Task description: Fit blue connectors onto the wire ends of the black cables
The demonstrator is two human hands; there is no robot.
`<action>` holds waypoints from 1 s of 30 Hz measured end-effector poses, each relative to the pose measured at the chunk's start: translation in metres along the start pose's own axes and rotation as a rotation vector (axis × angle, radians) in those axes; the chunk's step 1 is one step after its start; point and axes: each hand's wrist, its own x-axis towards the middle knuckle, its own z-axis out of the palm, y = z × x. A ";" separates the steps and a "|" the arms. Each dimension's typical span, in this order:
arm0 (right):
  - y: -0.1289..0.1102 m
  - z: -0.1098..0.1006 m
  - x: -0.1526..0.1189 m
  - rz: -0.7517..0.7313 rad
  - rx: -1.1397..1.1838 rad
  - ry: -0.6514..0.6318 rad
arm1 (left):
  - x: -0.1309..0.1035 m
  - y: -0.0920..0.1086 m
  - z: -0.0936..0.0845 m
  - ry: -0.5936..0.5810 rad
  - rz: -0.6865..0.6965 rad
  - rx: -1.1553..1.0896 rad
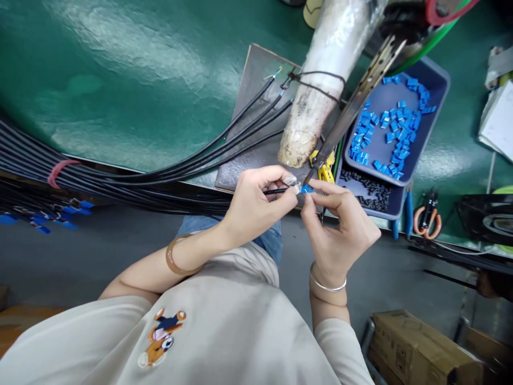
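Note:
My left hand [260, 206] pinches a black cable [276, 191] close to its stripped end. Between the fingertips of my right hand [340, 219] is a small blue connector [307, 189], meeting the cable's wire ends. Whether the wires sit inside it is too small to tell. The dark tip of a long metal tool [340, 131], perhaps a soldering iron, comes down right beside the connector. Just behind my fingers lies a yellow tool [324, 166]. Several more black cables [240, 131] rest on a dark board [256, 96], their bared wires pointing away from me.
A wrapped duct [320, 80] hangs over the board. To the right stand a bin of blue connectors [441, 88] and, below it, a bin of small black parts [385, 214]. Orange-handled pliers [428, 216] lie farther right. A red tie [60, 172] bundles cables at left.

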 end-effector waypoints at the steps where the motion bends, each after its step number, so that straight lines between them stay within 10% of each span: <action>1: 0.000 0.000 0.000 -0.003 0.005 0.002 | 0.000 0.000 0.000 0.004 -0.001 -0.002; 21: 0.000 -0.004 -0.003 -0.008 -0.022 -0.031 | -0.007 -0.008 -0.006 -0.106 0.076 0.072; 30: -0.002 -0.011 -0.009 0.131 0.064 -0.057 | -0.024 -0.026 -0.016 -0.092 0.616 0.431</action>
